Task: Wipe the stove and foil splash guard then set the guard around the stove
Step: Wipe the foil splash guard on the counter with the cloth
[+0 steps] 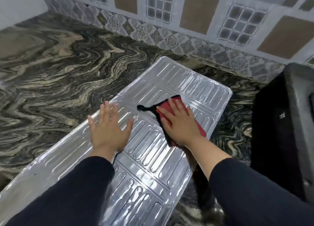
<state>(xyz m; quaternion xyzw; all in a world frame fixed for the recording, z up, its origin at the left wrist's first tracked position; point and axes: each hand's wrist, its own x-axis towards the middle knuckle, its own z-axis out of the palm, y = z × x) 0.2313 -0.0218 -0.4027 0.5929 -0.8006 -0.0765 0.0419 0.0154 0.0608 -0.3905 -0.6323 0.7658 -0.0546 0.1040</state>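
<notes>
The silver foil splash guard point(178, 83) lies flat on the marbled counter, running from the lower left toward the back wall. My left hand point(108, 129) rests flat on its left half, fingers spread, holding nothing. My right hand point(180, 124) presses a red and black cloth point(153, 108) flat against the guard's right half, palm down with fingers extended over the cloth. The stove point(292, 124), dark with a grey top, stands at the right edge of the view and is only partly visible.
The swirled dark marble counter point(59, 73) spreads to the left and behind the guard. A patterned tile wall point(169, 22) runs along the back. The stove's black side stands close to the guard's right edge.
</notes>
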